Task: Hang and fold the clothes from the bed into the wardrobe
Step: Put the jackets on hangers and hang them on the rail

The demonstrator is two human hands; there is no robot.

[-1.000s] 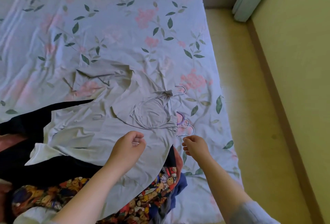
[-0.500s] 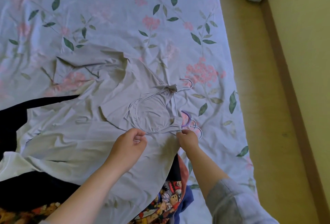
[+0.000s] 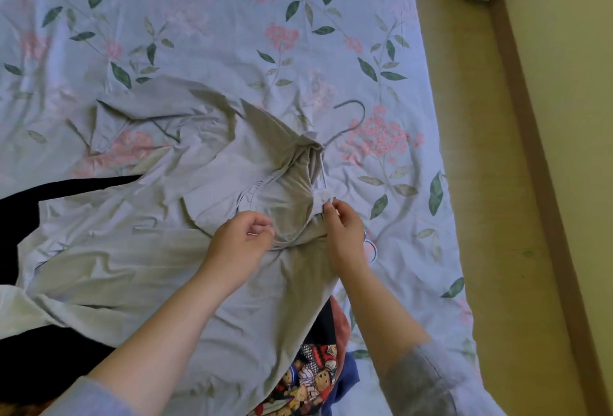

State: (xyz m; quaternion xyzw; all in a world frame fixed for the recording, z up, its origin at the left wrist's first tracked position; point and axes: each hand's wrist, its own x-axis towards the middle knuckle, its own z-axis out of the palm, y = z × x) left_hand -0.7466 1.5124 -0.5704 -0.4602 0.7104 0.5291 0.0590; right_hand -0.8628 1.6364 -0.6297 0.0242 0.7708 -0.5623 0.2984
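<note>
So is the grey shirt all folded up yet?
No, spread out. The grey shirt lies flat and rumpled across the bed, a hanger hook poking from its neck.

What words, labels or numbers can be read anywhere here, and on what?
None can be read.
The cartoon-print cloth shows only pictured figures, too blurred for any lettering.
The grey garment and the floral bedsheet carry no visible writing.
The pale bit pinched by the right hand is too small to tell.
</note>
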